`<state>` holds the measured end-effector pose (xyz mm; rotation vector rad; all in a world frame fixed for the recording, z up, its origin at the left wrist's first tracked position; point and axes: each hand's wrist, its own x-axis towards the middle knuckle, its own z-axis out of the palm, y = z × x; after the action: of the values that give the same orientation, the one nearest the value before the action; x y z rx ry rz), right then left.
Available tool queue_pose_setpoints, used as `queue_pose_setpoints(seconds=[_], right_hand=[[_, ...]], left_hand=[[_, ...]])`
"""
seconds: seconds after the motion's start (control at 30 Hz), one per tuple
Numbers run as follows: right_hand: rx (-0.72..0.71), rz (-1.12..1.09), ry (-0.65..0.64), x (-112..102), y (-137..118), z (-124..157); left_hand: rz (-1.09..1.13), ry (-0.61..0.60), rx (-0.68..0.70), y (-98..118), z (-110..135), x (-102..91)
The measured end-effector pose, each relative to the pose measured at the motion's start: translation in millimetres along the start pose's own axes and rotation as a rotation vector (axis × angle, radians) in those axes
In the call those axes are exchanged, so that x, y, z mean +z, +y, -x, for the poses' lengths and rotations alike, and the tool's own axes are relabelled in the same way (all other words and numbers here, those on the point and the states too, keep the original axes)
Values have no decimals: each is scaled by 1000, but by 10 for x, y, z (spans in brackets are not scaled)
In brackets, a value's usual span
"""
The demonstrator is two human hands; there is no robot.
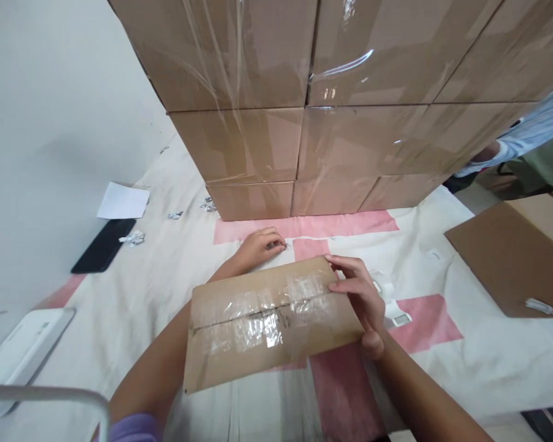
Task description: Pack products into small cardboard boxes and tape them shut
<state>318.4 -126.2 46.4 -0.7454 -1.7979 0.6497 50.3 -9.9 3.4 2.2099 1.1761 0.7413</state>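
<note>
A flat cardboard box (267,356), its seam covered with clear tape, is tilted in front of me. My right hand (364,301) grips its right end, with fingers on the top face and the thumb low at the corner. My left hand (263,244) reaches past the box's far edge, and its fingers are curled together at the cloth. A tiny pale scrap (287,245) shows at those fingertips; whether they pinch it is unclear. The left forearm passes behind the box's left end.
Taped cartons (253,144) are stacked at the back. On the left are crumpled scraps (133,238), a black phone (104,247), white paper (123,200) and a white device (25,347). A tape roll (382,285) and an open carton (511,258) are right, near another person's sleeve (529,132).
</note>
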Motion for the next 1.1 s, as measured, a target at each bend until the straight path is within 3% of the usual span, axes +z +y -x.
queue_pose_setpoints(seconds=[0.17,0.3,0.43,0.53,0.7,0.8,1.0,1.1], right_hand=[[-86,-142,28,3,-30,-74],[-92,-177,14,28,-69,-102],[-124,-224,43,51,-50,-130],[-134,-228,60,60,-26,-145],[-116,-216,39,53,-44,-142],[-82,-201,27,55,-56,-135],[-103,-168,67,170,43,-114],[-134,-112,53,255,159,-83]], left_hand=[[30,49,18,42,34,-9],[102,98,-5,202,76,-70],[101,10,-50,340,87,-104],[96,-4,-28,268,72,-65],[53,243,-54,-127,52,41],[-65,311,-57,-284,47,42],[-250,519,-81,-323,104,-155],[-367,655,-128,-459,164,-301]])
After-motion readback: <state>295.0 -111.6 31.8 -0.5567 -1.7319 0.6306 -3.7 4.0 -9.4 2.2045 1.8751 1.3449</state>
